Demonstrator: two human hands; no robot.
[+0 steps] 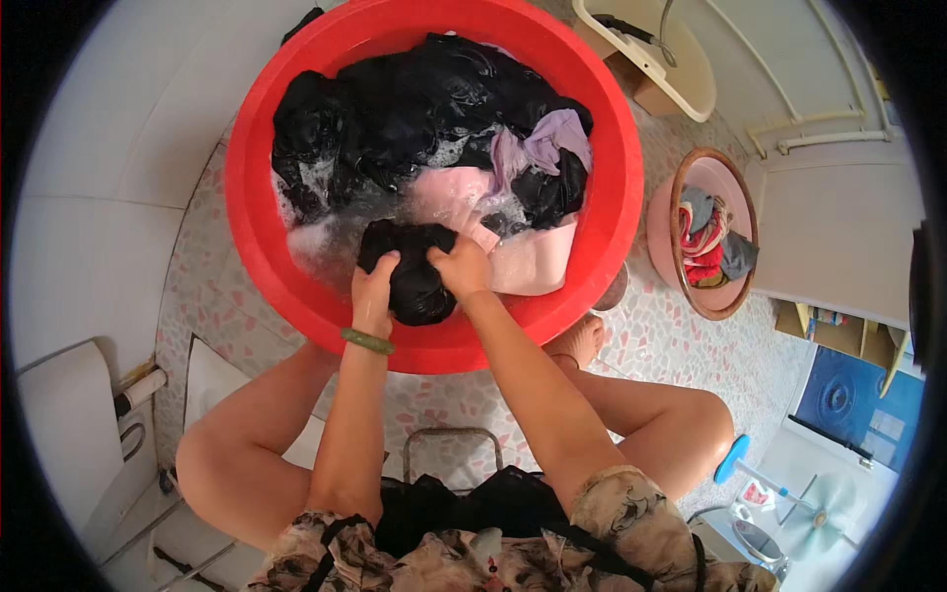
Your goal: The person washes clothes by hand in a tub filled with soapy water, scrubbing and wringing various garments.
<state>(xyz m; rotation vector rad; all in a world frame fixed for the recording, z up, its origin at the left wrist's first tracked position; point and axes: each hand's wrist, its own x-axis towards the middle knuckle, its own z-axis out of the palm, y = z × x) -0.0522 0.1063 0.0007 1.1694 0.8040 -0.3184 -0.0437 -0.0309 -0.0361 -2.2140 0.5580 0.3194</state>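
Note:
My left hand (375, 290) and my right hand (464, 268) grip one bunched wet black cloth (419, 285) between them. They hold it over the near part of a large red plastic tub (620, 185). Thumbs lie on top of the cloth; the other fingers are mostly hidden. Soapy water (322, 248) fills the tub's bottom. More black clothing (414, 103) is heaped at the far side, with a lilac cloth (558, 139) on its right. A pale pink plastic piece (536, 259), partly under water, sits just right of my right hand.
Right of the tub stands a pink basin (666, 240) with a brown rim, holding folded cloths (706, 240). A cream sink-like basin (688, 74) with a black shower head (625, 29) is at upper right. A fan (817, 518) stands at lower right on the speckled tiled floor (459, 403).

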